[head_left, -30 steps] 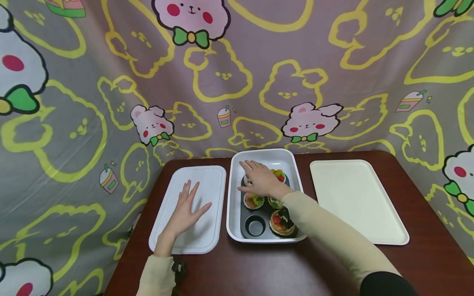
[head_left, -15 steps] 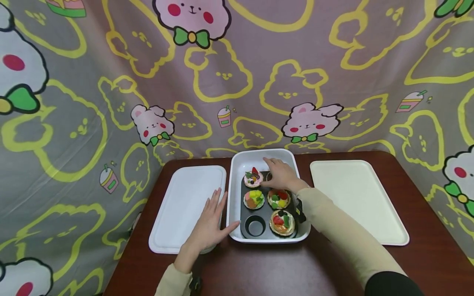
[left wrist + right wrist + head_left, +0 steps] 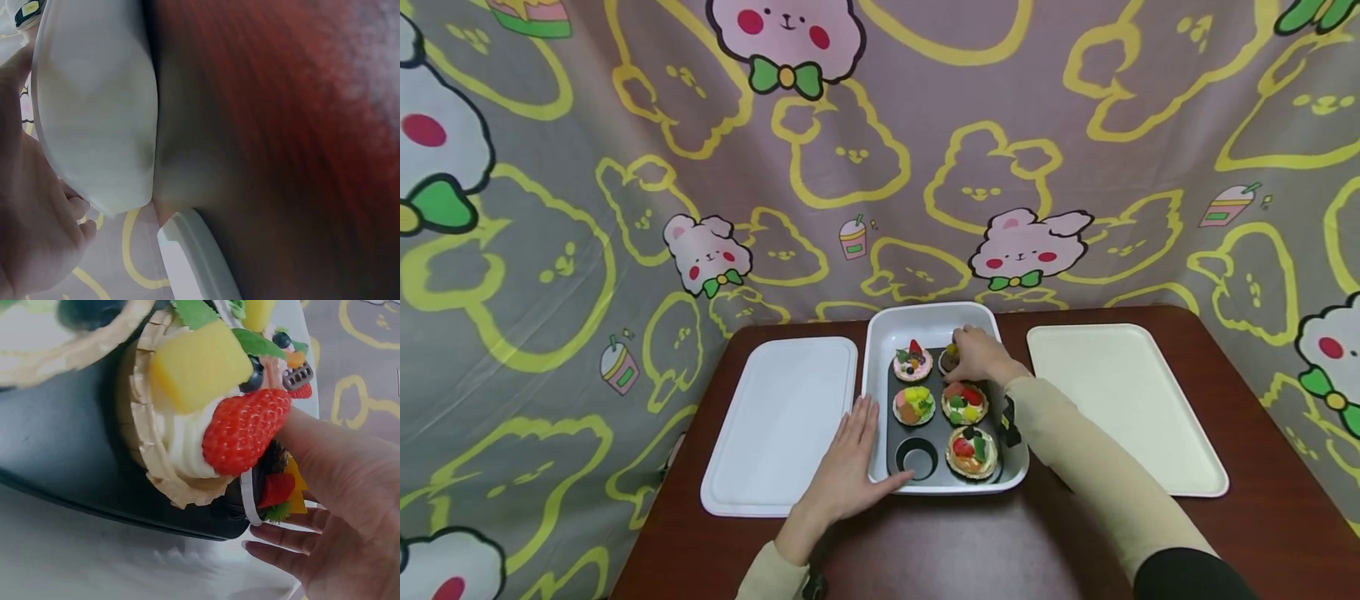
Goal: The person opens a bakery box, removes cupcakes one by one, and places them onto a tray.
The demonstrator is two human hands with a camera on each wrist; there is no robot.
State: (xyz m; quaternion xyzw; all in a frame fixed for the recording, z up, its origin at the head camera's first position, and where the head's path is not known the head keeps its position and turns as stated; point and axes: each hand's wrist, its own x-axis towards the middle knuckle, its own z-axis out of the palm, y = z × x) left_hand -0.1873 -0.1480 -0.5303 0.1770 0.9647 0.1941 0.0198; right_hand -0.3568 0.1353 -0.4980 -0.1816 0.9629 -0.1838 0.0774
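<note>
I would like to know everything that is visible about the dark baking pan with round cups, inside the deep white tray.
The dark grey, rectangular baking pan has a smooth surface, looking like coated metal, and six round cups in two columns of three. Four hold fruit-topped tarts; the near-left one is empty. The right hand pinches a fifth tart at the far-right one. The pan lies flat in the deep white tray, towards its near end.

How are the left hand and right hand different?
The left hand has straight fingers; the right hand curls its fingers round a fruit tart. The left hand is at the edge of the white tub; the right hand reaches into it. Both are bare, with pale sleeves.
</note>
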